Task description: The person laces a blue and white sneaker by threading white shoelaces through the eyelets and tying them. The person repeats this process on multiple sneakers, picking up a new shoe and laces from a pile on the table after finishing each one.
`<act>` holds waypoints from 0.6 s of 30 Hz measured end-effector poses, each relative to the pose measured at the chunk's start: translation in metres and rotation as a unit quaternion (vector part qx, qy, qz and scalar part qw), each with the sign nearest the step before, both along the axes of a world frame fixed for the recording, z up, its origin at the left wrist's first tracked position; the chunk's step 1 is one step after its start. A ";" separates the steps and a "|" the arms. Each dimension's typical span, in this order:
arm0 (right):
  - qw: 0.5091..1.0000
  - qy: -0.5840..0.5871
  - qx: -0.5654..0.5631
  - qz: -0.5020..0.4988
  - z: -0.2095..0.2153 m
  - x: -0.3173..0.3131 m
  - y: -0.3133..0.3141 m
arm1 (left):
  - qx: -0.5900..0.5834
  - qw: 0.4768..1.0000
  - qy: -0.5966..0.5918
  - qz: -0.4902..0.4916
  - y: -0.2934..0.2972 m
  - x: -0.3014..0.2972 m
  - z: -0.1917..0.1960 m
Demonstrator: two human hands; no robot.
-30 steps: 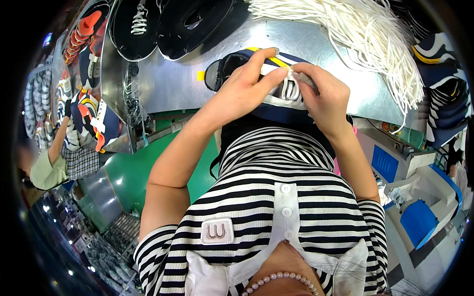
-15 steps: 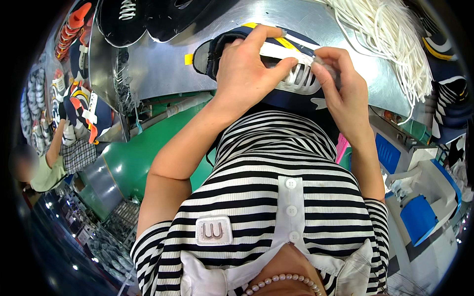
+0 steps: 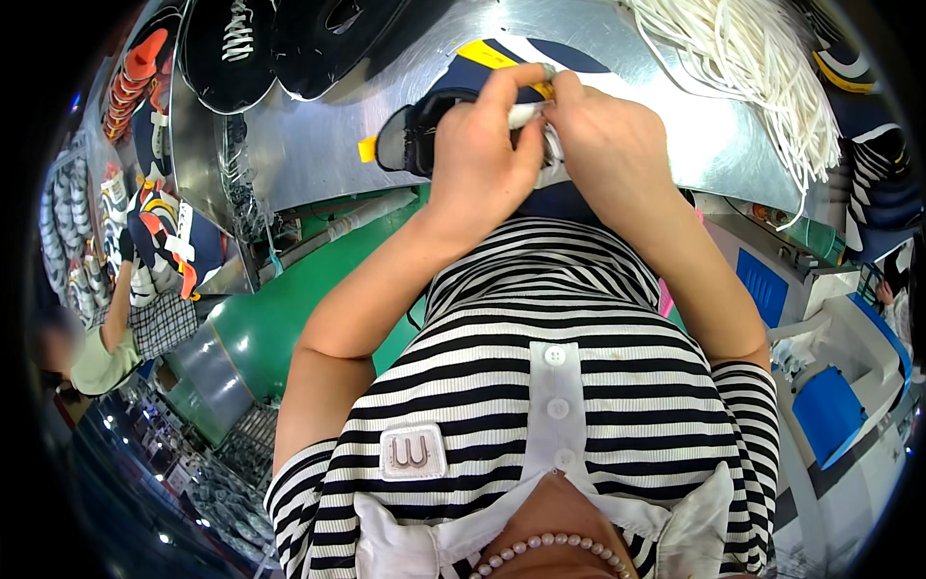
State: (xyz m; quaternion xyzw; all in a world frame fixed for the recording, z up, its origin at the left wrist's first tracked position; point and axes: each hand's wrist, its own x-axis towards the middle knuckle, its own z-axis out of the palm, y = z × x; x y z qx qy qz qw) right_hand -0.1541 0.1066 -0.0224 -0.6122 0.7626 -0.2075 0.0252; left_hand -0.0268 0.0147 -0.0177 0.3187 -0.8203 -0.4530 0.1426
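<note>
A navy shoe upper (image 3: pixel 439 80) with yellow and white stripes lies on the metal table in front of me, its dark collar toward the left. My left hand (image 3: pixel 479 159) grips it at the collar and tongue, with index finger and thumb curled around a bunched white shoelace (image 3: pixel 522 116). Against those fingertips, my right hand (image 3: pixel 612 145) is closed in a pinch on the lace. The back of that hand hides most of the lacing and toe.
A bundle of loose white shoelaces (image 3: pixel 748 82) covers the table's right side. Black shoe uppers (image 3: pixel 289 48) lie at the far left. More uppers (image 3: pixel 873 183) are stacked at the right edge. A grey and blue machine (image 3: pixel 820 405) stands lower right. Another person (image 3: pixel 101 352) is at the left.
My right hand has moved left from the toe side of the lacing and turned, meeting my left fingertips. The white lace is now bunched between both hands. My left hand keeps its grip.
</note>
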 end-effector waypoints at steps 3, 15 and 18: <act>0.996 -0.086 0.001 0.014 0.006 -0.011 0.000 | -0.017 0.999 0.027 0.012 -0.010 0.002 -0.003; 0.945 -0.233 -0.113 -0.199 -0.022 -0.017 0.014 | 0.257 0.964 0.050 -0.045 -0.028 -0.007 0.015; 0.855 -0.411 -0.255 -0.188 -0.034 -0.027 0.011 | 0.314 0.945 0.061 -0.071 -0.034 0.000 0.021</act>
